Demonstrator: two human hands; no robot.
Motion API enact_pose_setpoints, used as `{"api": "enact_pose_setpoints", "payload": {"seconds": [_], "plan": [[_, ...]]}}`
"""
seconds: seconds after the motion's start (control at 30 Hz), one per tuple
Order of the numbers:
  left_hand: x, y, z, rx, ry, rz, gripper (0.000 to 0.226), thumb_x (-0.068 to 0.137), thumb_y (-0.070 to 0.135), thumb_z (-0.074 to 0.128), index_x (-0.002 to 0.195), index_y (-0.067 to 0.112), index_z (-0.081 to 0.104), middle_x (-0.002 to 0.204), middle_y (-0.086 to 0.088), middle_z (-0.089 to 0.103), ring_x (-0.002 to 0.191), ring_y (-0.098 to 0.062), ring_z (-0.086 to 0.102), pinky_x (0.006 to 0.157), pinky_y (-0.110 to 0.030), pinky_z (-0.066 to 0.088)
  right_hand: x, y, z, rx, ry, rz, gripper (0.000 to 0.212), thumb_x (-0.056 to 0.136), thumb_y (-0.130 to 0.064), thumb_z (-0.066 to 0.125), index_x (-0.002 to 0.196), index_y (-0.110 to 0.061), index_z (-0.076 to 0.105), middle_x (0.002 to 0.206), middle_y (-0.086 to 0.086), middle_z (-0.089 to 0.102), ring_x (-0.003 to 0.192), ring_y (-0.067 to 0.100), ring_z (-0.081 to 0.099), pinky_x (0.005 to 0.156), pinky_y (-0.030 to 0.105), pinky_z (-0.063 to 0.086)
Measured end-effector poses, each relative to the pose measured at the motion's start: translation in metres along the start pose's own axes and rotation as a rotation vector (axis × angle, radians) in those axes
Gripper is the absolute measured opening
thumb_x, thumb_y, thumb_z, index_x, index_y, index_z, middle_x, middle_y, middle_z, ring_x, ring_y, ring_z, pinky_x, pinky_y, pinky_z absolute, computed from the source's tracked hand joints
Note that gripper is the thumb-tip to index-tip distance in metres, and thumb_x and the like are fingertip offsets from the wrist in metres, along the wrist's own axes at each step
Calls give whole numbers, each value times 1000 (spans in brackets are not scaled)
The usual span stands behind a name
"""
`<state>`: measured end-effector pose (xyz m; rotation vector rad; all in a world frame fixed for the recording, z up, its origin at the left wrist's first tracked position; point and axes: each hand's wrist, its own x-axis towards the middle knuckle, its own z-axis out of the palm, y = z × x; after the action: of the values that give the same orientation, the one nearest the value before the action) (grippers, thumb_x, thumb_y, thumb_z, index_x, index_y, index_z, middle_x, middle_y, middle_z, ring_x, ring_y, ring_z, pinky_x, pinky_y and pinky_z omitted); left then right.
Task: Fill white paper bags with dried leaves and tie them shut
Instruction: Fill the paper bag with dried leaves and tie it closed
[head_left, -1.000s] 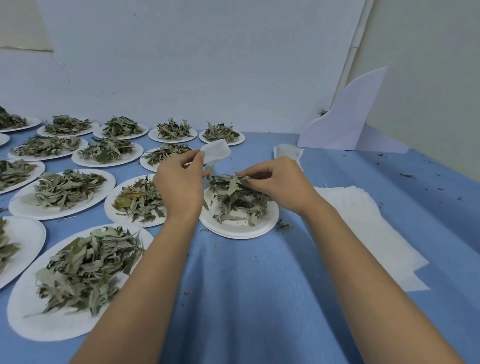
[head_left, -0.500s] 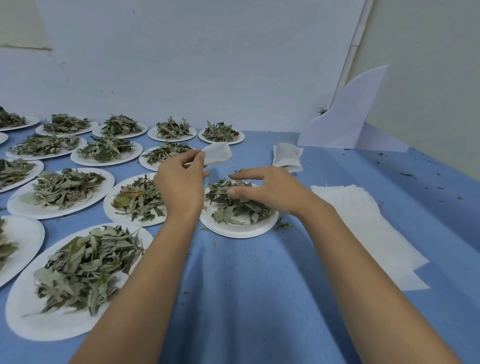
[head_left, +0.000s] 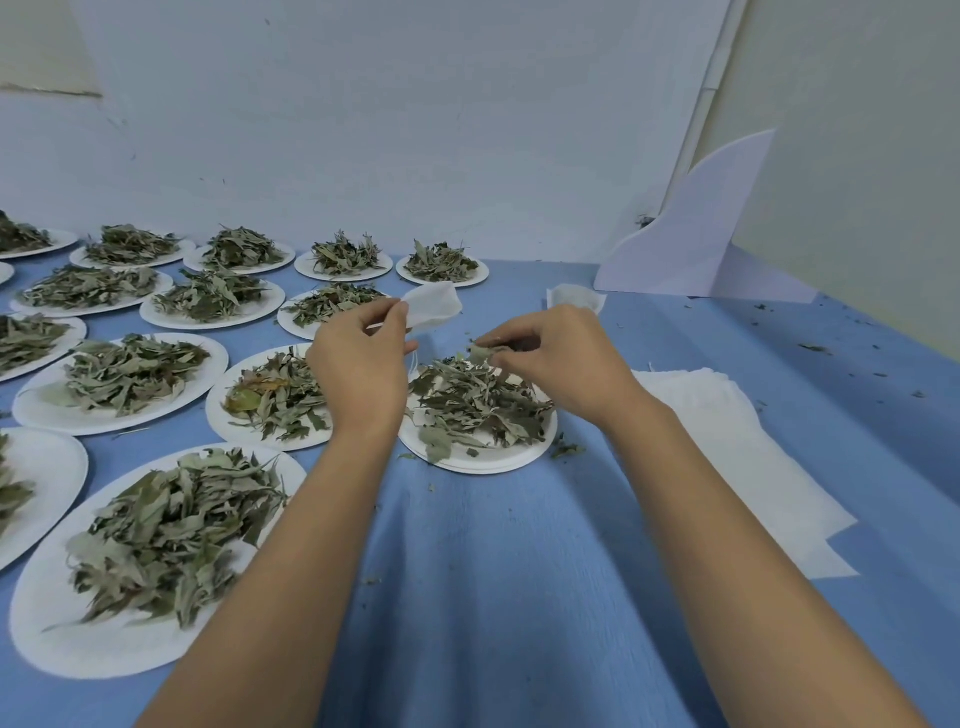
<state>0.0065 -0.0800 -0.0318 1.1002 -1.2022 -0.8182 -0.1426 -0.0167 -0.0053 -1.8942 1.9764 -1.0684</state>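
My left hand (head_left: 361, 364) pinches a small white paper bag (head_left: 434, 306) by its near edge and holds it up above the table. My right hand (head_left: 556, 358) pinches a few dried leaves (head_left: 485, 354) just over the white plate (head_left: 488, 457) in front of me. That plate carries a loose heap of grey-green dried leaves (head_left: 478, 400). A thin white string hangs below the bag beside my left thumb. A second white bag (head_left: 574, 297) lies on the blue cloth behind my right hand.
Several white plates heaped with dried leaves (head_left: 156, 535) cover the left half of the blue table. A stack of flat white bags (head_left: 727, 447) lies to the right. A white folded card (head_left: 696, 244) stands at the back right against the wall. Leaf crumbs dot the cloth.
My right hand has closed its fingers on some leaves and lifted them off the heap toward the bag. My left hand and the bag have stayed in place.
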Motion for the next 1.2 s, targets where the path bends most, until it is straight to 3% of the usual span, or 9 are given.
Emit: {"api": "enact_pose_setpoints", "payload": {"seconds": [0.23,0.37,0.57,0.63,0.73,0.8,0.87,1.07,1.2], "plan": [[-12,6,6,53,-73,68,18,92,19,62,103,11,73,83,9,65,66,-8,68,74,-33,57,-1,-12,0,382,141,44,20,80,-11,74,100,-15,75,82,-5,74,79,3,69,81,20,55],[-19,10,9,65,-93,157,16,91,23,63,101,15,73,92,0,69,75,-17,69,81,-39,54,2,-17,9,253,216,65,18,81,-13,72,98,-14,76,90,-1,75,71,-5,63,69,3,46],[-29,13,14,153,-164,429,15,90,19,65,101,15,74,97,5,65,81,-1,58,76,-5,42,1,-15,7,140,296,127,18,84,-18,71,99,-10,75,87,5,75,59,-4,55,55,1,39],[-32,12,16,191,-187,488,15,90,20,65,100,16,75,97,4,67,84,-3,59,78,-14,45,1,-13,7,140,292,150,15,84,-15,69,96,-9,76,79,2,74,52,-4,51,51,4,37],[-35,11,19,275,-236,539,14,89,19,65,98,17,75,97,3,70,93,-16,59,78,-35,49,1,-11,4,197,317,218,20,81,-4,61,68,-13,74,48,-9,58,43,0,45,48,9,36],[-36,12,21,306,-266,564,14,88,14,65,97,15,74,95,3,70,97,-18,57,79,-34,47,2,-9,2,349,320,313,21,79,1,59,73,-11,75,57,2,63,54,7,51,63,25,52],[-37,12,21,326,-296,549,15,87,10,64,98,13,72,95,3,69,100,-17,55,82,-29,44,2,-9,2,523,311,391,22,81,3,60,92,-6,76,74,11,70,65,15,60,79,34,58],[-39,17,21,172,-453,353,17,83,11,65,98,17,60,97,8,60,98,-13,55,85,-23,43,3,-12,8,891,300,445,25,85,8,59,108,5,68,101,22,69,82,22,64,85,32,56],[-38,16,22,118,-502,276,25,77,15,72,95,15,55,97,3,60,93,-10,56,83,-18,45,3,-14,16,867,330,479,23,85,4,60,106,1,69,101,19,70,88,22,65,90,36,54]]}}
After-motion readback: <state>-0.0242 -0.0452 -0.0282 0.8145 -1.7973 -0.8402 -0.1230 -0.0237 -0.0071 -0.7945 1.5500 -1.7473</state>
